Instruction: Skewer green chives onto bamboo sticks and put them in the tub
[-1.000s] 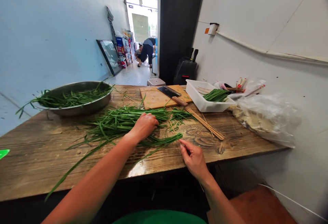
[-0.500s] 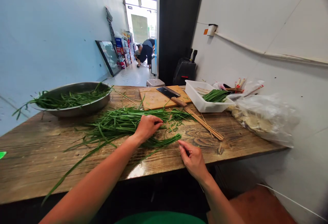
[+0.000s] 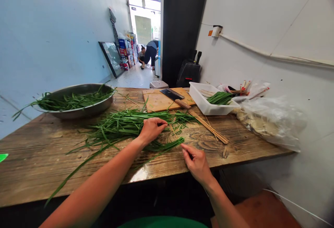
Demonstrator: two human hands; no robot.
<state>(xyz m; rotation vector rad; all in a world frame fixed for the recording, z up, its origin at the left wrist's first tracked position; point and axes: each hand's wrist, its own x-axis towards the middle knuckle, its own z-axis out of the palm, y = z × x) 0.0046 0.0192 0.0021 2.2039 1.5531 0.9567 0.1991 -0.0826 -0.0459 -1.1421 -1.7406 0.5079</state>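
A heap of long green garlic chives (image 3: 122,122) lies on the wooden table in front of me. Over its right part is my left hand (image 3: 153,129), thumb and fingertips pinched together; whatever they hold is too small to make out. A smaller bunch of chives (image 3: 169,145) sticks out to the right below that hand, its cut ends lined up. Close by those ends my right hand (image 3: 195,159) has its thumb and forefinger closed in a pinch, and I cannot make out what is between them. Thin bamboo skewers (image 3: 208,125) lie beyond my right hand.
A metal basin (image 3: 86,111) of chives stands at left. Behind the heap, a cleaver (image 3: 168,94) rests on a cutting board (image 3: 153,103). To the right are a white plastic tub (image 3: 208,109) with bundled chives and a clear plastic bag (image 3: 273,123). Two people are in the background.
My left hand has shifted very slightly to the right, still pinched. The right hand stays by the cut ends, and the view has moved a little.
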